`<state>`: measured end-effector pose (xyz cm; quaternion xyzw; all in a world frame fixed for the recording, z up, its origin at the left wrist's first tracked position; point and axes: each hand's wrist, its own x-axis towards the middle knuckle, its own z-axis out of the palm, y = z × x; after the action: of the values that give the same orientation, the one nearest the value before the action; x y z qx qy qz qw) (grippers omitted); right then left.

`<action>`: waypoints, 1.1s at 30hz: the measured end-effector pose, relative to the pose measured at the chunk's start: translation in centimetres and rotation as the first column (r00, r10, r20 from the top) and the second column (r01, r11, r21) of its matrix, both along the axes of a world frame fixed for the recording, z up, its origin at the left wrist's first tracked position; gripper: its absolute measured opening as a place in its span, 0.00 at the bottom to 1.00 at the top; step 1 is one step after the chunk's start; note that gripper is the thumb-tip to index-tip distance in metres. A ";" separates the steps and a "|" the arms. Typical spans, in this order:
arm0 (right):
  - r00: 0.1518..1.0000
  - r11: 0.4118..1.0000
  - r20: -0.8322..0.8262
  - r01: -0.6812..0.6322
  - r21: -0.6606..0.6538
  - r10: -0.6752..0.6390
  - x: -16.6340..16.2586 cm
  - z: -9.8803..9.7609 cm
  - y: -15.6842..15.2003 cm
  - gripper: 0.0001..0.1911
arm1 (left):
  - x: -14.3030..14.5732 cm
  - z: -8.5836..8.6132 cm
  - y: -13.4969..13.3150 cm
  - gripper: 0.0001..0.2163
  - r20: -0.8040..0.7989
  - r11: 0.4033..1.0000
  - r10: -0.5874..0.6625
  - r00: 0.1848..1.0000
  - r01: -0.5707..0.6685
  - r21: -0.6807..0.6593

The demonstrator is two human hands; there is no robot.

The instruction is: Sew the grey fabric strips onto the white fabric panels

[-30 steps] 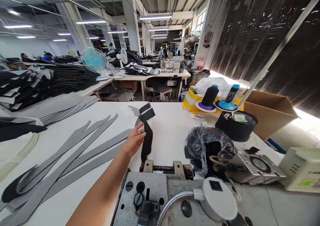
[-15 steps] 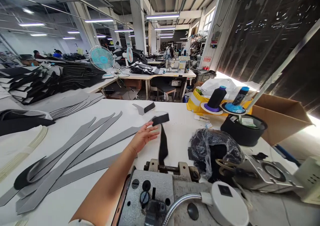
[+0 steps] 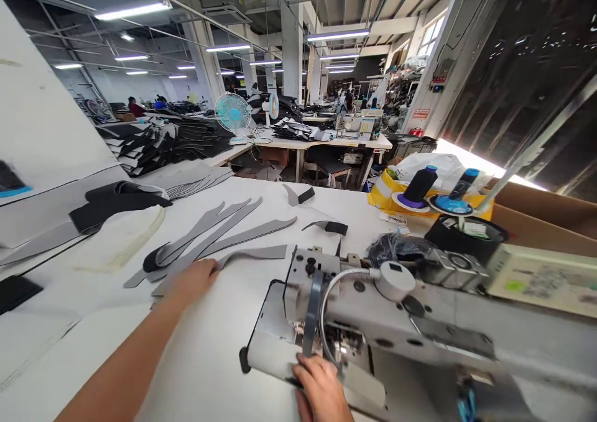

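My left hand [image 3: 198, 278] reaches over the white table, its fingers closed on one of the grey fabric strips [image 3: 254, 253], which trails away to the right. Several more grey strips [image 3: 224, 223] lie in a loose fan just beyond it. My right hand [image 3: 321, 386] is at the front of the sewing machine [image 3: 373, 322], below the needle area, with its fingers bent and close together. What those fingers hold, if anything, is hidden. A dark grey band [image 3: 312, 313] runs down the machine head towards them. Behind the machine lies a curved grey piece with a black end [image 3: 336, 227].
Another grey piece with a black end [image 3: 306, 195] lies farther back. Thread cones [image 3: 420, 186] stand at the right by a yellow bag [image 3: 385, 189] and a cardboard box [image 3: 545, 214]. Black fabric [image 3: 116, 201] and cream pieces [image 3: 125, 242] lie left. A flexible lamp [image 3: 395, 280] sits over the machine.
My left hand has drawn back from behind the machine and moved left onto the grey strips. My right hand has come into view at the machine front. The view has shifted.
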<state>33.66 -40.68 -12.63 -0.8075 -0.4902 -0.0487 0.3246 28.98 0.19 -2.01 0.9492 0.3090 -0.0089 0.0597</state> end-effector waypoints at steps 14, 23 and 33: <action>0.985 0.999 0.169 -0.016 -0.043 0.023 -4.6 2.1 -1.7 0.28 | -8.6 -3.0 -20.8 0.21 0.284 0.855 -0.051 0.957 0.189 -0.484; 0.959 0.955 0.090 -0.253 -0.158 0.269 -6.5 3.2 -0.6 0.14 | -18.4 -1.3 -28.3 0.10 0.083 0.474 -0.393 0.916 0.280 -0.835; 0.978 0.962 -0.016 -0.206 -0.178 0.207 -9.7 3.4 -6.9 0.22 | -5.1 -6.8 -25.6 0.18 0.343 0.838 -0.513 0.787 0.546 -0.002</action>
<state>23.92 -47.60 -9.27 -0.7778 -0.5745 0.0285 0.2532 23.85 -25.38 -8.80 0.9811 0.0150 0.1174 0.1532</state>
